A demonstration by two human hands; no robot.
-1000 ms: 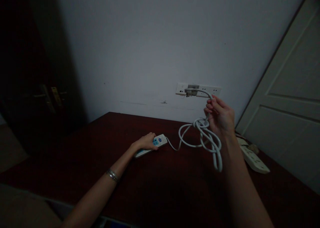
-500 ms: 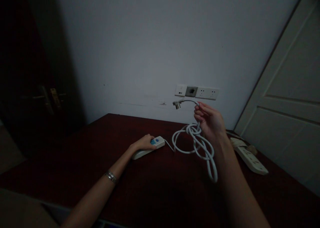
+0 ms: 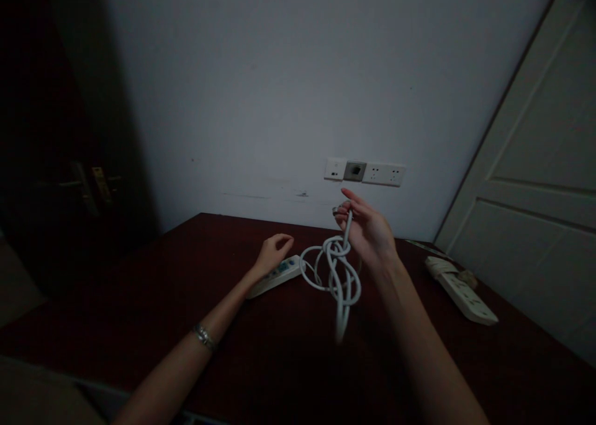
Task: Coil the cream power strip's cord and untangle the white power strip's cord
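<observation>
Two hands over a dark red table (image 3: pixel 139 313). Right hand (image 3: pixel 367 232) raised, fingers pinched on a white cord (image 3: pixel 342 276) just below its plug (image 3: pixel 336 211), so closed on the cord. Knotted loops dangling beneath, lowest loop blurred, apparently just off the tabletop. Left hand (image 3: pixel 272 251) hovering just above the near end of a white power strip (image 3: pixel 274 275), fingers loosely curled, gripping nothing; contact with the strip hard to tell. Cord running from the tangle to that strip. Beyond, a wall socket panel (image 3: pixel 364 172), unoccupied. Far right, a second power strip (image 3: pixel 460 291) lying near a pale door (image 3: pixel 540 189).

Likely trouble: knot pulling tighter under the loops' own weight; strip dragged across the table with no hand pinning it; plug slipping out of such a light pinch.
</observation>
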